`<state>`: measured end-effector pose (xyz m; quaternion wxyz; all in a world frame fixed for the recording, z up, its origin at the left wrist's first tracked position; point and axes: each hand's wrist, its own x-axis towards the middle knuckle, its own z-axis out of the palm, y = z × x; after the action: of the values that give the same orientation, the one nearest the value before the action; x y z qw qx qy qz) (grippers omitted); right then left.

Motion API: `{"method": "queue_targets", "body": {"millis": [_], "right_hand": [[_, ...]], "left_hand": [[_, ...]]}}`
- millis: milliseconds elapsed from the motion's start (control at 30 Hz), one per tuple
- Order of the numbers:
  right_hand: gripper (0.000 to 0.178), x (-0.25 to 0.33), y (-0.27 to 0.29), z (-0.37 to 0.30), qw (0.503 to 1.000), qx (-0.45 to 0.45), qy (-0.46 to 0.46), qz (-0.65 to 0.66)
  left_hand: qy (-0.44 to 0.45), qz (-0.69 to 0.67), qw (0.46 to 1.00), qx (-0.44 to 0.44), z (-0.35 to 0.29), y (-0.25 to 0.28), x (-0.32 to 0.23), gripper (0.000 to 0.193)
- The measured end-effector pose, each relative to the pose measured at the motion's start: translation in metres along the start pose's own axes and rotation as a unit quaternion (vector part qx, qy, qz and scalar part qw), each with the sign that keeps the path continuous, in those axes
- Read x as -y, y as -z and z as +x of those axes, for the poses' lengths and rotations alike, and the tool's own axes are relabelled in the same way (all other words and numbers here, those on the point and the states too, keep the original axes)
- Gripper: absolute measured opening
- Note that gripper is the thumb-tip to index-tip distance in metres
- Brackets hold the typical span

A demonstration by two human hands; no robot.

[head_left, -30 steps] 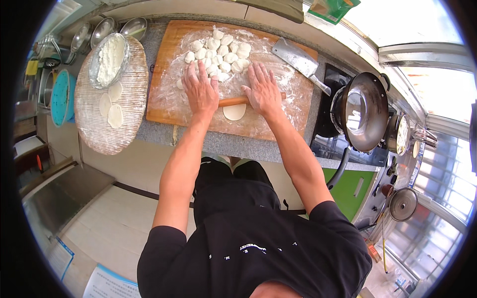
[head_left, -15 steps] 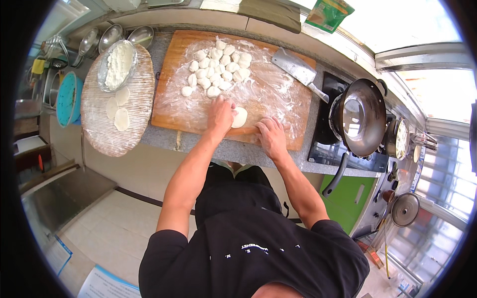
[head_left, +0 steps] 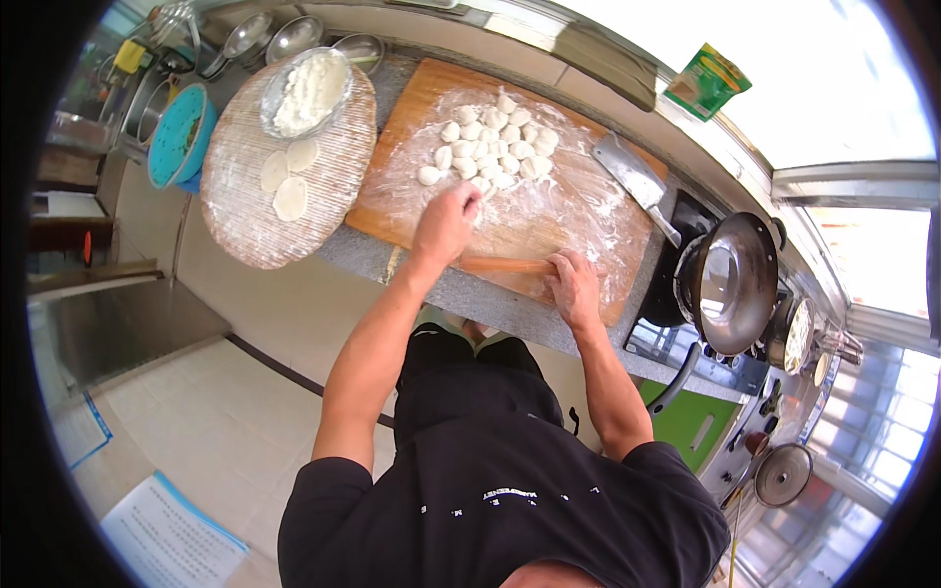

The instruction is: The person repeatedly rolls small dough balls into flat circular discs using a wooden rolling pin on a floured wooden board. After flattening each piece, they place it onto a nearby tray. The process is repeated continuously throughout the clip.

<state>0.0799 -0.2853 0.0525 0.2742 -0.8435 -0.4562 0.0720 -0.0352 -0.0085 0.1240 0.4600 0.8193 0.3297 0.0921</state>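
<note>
My right hand (head_left: 574, 284) is closed around the right end of a wooden rolling pin (head_left: 505, 265), which lies along the near edge of a floured wooden board (head_left: 392, 186). Over the board my left hand (head_left: 446, 225) has its fingers drawn together, the tips beside the nearest dough ball (head_left: 480, 183); what they hold, if anything, is hidden. Behind it several floured dough pieces (head_left: 500, 147) form a cluster. Three flat round dough wrappers (head_left: 290, 199) lie on a round ridged mat (head_left: 235, 211) at the left.
A glass bowl of flour (head_left: 312, 93) rests on the mat. A cleaver (head_left: 632, 176) lies at the board's right side. Further right, a wok (head_left: 730, 284) sits on the stove, its handle jutting toward me. A turquoise basin (head_left: 183, 137) stands far left.
My view has turned, so the scene sits tilted. The flattened dough round beside my left hand no longer shows. That hand has moved off the rolling pin's left part, which is now visible.
</note>
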Motion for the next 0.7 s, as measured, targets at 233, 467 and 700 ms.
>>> {"method": "queue_targets", "body": {"millis": [233,467,700], "right_hand": [[0.038,0.022,-0.010,0.027,0.995,-0.006,-0.063,0.081],[0.035,0.028,-0.011,0.038,0.978,-0.003,-0.132,0.162],[0.037,0.038,-0.005,0.027,0.963,-0.082,-0.231,0.113]], "left_hand": [[0.060,-0.141,0.965,-0.213,-0.008,0.143,0.051,0.019],[0.047,0.060,0.908,-0.412,-0.031,0.143,0.066,0.038],[-0.026,0.129,0.976,-0.173,0.020,0.032,0.084,0.040]]}}
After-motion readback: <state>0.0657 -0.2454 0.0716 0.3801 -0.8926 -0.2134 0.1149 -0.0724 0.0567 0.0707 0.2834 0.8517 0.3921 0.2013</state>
